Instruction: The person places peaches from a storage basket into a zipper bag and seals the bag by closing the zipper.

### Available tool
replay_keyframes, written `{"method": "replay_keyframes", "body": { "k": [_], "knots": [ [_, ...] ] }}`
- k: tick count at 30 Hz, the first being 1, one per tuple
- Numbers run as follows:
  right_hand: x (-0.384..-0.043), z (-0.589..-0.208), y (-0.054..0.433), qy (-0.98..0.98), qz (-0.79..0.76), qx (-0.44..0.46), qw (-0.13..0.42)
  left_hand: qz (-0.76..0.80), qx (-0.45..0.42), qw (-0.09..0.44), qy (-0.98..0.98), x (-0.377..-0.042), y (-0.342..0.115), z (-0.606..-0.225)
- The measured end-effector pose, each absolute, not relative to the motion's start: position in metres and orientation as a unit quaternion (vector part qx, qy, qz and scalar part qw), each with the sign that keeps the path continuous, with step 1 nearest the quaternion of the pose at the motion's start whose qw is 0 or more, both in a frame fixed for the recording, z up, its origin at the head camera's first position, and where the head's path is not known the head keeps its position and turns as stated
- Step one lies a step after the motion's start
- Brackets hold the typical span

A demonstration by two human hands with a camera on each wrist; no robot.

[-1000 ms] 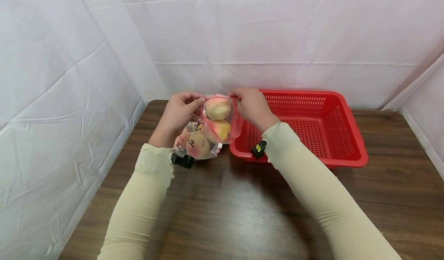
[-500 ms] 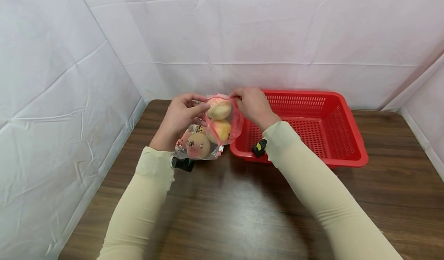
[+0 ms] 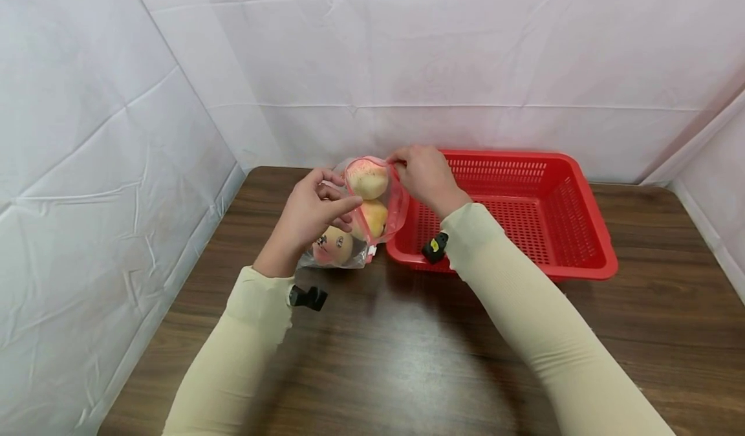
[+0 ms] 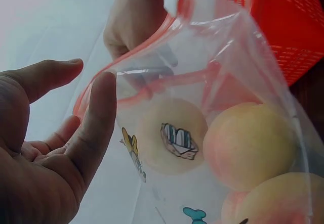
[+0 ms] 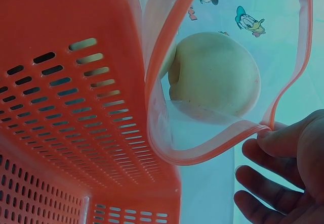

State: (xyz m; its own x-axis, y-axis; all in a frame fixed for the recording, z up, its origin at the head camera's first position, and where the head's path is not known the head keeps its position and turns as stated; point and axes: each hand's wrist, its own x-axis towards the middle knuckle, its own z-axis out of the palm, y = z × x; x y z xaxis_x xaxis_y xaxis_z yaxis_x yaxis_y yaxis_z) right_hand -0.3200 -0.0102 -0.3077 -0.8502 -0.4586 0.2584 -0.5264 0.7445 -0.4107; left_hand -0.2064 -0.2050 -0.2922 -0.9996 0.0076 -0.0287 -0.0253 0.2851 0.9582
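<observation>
A clear zip bag (image 4: 248, 37) with a pink seal strip and cartoon prints stands at the left end of the red basket, its mouth spread. Inside are several yellow-pink peaches (image 4: 250, 143), one near the mouth. A white slider (image 4: 171, 1) sits at one end of the seal. My right hand (image 3: 427, 177) pinches the bag's rim between thumb and forefinger, as the right wrist view shows. My left hand (image 3: 311, 213) is at the bag's left side, thumb and fingers spread apart, with its fingers against the outside of the mouth in the left wrist view.
A red plastic basket (image 3: 576, 222) with slotted walls stands on the right of the bag, beneath my right wrist. Both rest on a dark wooden table (image 3: 396, 358). White cloth (image 3: 465, 48) hangs behind and at the sides.
My left hand has let go of the bag's left edge and shifted slightly right and toward me, its fingers spreading. My right hand keeps its pinch on the rim nearly in place.
</observation>
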Motion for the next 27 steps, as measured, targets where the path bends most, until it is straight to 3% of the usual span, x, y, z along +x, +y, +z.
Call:
{"method": "replay_keyframes", "body": {
  "k": [14,27],
  "knots": [
    [-0.318,-0.307,-0.011,-0.931,0.237,0.267,0.075,0.364,0.054,-0.06,0.928,-0.172,-0.184,-0.301],
    [-0.317,-0.307,-0.013,-0.932,0.235,0.265,0.072,0.215,0.075,-0.042,0.973,-0.153,-0.161,-0.304]
  ]
}}
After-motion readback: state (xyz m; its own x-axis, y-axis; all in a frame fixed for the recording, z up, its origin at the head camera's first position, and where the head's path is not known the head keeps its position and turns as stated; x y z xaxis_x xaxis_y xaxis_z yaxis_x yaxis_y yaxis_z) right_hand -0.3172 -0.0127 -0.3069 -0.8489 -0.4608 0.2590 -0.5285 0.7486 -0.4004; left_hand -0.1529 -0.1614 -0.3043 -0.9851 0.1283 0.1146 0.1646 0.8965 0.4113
